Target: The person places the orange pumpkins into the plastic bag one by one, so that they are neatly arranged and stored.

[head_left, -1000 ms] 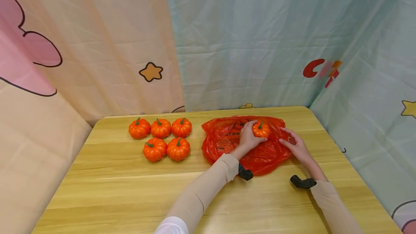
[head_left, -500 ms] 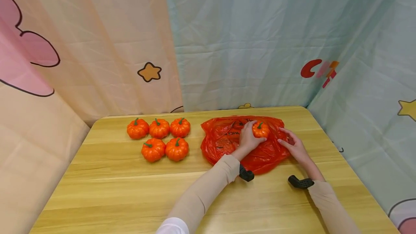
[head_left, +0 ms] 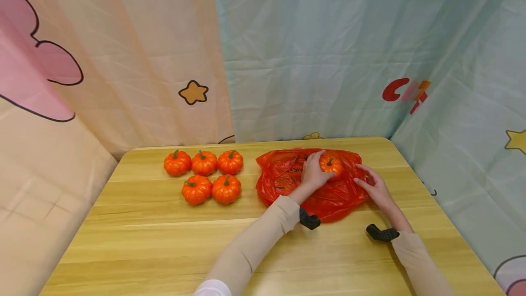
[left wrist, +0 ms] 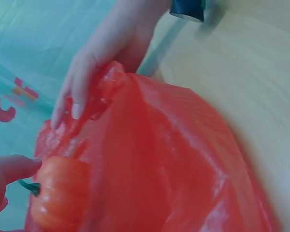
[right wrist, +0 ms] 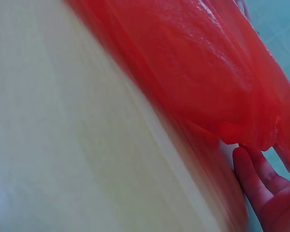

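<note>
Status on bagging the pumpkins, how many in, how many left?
Nothing plainly bagged yet. In hand: the left hand holds one small pumpkin at the red plastic bag, while the right hand touches the bag's edge. Left: five pumpkins sit grouped on the table.

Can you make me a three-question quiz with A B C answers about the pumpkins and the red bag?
1. Where is the bag?
A. right of the pumpkin group
B. left of it
C. on the floor

2. How many pumpkins sit in the group?
A. three
B. five
C. eight

3. What is the left hand doing?
A. resting flat on the table
B. pointing at the wall
C. holding a pumpkin

Answers: 1 A, the bag lies right of the group; 2 B, three behind and two in front; 3 C, its fingers curl round a pumpkin at the bag.
</note>
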A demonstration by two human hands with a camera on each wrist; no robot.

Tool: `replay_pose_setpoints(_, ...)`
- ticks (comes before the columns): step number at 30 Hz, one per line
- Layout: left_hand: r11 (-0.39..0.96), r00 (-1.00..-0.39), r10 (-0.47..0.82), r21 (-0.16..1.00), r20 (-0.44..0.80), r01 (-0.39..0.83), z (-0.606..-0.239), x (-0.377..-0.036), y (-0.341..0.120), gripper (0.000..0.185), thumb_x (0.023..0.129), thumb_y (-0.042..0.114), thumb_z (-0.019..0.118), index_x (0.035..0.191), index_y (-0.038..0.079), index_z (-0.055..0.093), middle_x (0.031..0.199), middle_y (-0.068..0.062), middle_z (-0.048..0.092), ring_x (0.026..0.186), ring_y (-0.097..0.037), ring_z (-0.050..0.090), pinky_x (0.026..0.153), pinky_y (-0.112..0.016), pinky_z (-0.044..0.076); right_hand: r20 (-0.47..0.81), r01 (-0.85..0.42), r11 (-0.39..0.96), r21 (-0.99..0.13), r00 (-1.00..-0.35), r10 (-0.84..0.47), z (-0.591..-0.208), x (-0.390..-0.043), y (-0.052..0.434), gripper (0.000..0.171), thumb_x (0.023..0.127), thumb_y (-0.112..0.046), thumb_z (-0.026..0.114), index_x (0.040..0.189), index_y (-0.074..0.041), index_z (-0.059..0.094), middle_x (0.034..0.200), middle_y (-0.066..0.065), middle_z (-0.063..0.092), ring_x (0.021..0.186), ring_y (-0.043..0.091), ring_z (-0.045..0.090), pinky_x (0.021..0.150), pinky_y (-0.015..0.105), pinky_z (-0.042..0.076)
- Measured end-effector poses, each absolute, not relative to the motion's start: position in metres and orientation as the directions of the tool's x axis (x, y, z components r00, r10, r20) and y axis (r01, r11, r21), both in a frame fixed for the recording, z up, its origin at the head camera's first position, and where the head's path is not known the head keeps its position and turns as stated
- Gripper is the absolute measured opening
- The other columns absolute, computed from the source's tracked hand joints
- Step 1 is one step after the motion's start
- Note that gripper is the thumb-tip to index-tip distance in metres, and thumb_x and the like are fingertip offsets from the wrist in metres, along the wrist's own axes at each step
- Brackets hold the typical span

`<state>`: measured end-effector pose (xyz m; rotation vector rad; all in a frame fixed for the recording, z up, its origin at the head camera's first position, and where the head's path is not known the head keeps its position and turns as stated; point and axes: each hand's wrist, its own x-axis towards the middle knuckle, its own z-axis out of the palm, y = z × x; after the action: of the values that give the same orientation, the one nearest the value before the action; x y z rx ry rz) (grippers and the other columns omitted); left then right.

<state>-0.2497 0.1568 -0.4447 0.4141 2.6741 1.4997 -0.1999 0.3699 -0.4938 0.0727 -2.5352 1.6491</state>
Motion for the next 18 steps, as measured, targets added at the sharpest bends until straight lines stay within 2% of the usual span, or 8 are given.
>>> replay_pose_setpoints(4, 0.479, -0.962, 0.250, 0.849, 0.112, 0.223, -0.437, -0.248, 0.148, 0.069, 0.079, 0.021, 0.079, 0.141, 0.017, 0.048, 0.144, -0.007, 0.046, 0.127, -0.031, 0.045, 0.102, -0.044, 0.044, 0.141, -0.119, 0.389, -0.914, -0.990, 0.029, -0.497, -0.202, 0.371, 0.055, 0.098, -0.019, 0.055, 0.145, 0.001, 0.036, 0.148, 0.025, 0.031, 0.116, -0.011, 0.036, 0.089, -0.002, 0.033)
replay_pose_setpoints(6, 0.476, -0.961, 0.245, 0.848, 0.126, 0.233, -0.433, -0.247, 0.142, 0.069, 0.079, 0.022, 0.079, 0.140, 0.018, 0.049, 0.144, -0.006, 0.047, 0.127, -0.031, 0.045, 0.102, -0.044, 0.043, 0.149, -0.127, 0.382, -0.915, -0.988, 0.029, -0.498, -0.202, 0.372, 0.054, 0.097, -0.017, 0.056, 0.144, 0.002, 0.036, 0.148, 0.025, 0.032, 0.112, -0.016, 0.035, 0.089, -0.002, 0.034)
replay_pose_setpoints(11, 0.438, -0.958, 0.245, 0.865, 0.149, 0.246, -0.420, -0.244, 0.125, 0.068, 0.080, 0.020, 0.078, 0.141, 0.022, 0.048, 0.144, -0.005, 0.047, 0.130, -0.030, 0.044, 0.104, -0.046, 0.042, 0.155, -0.129, 0.408, -0.904, -0.987, 0.031, -0.496, -0.200, 0.372, 0.055, 0.097, -0.021, 0.056, 0.144, 0.000, 0.037, 0.147, 0.018, 0.036, 0.110, -0.017, 0.035, 0.088, -0.001, 0.035)
replay_pose_setpoints(15, 0.394, -0.950, 0.259, 0.879, 0.175, 0.270, -0.411, -0.241, 0.111, 0.067, 0.082, 0.018, 0.076, 0.142, 0.021, 0.046, 0.147, -0.005, 0.044, 0.134, -0.031, 0.041, 0.107, -0.050, 0.039, 0.153, -0.129, 0.411, -0.903, -0.988, 0.026, -0.495, -0.197, 0.372, 0.056, 0.097, -0.025, 0.057, 0.145, -0.005, 0.038, 0.147, 0.005, 0.040, 0.112, -0.017, 0.035, 0.089, -0.001, 0.034)
replay_pose_setpoints(18, 0.392, -0.944, 0.262, 0.871, 0.202, 0.295, -0.404, -0.240, 0.099, 0.067, 0.083, 0.019, 0.076, 0.143, 0.020, 0.045, 0.147, -0.005, 0.045, 0.134, -0.030, 0.041, 0.108, -0.050, 0.038, 0.162, -0.140, 0.407, -0.902, -0.987, 0.019, -0.496, -0.198, 0.372, 0.055, 0.097, -0.025, 0.057, 0.145, -0.007, 0.040, 0.146, 0.001, 0.042, 0.112, -0.017, 0.035, 0.089, -0.002, 0.034)
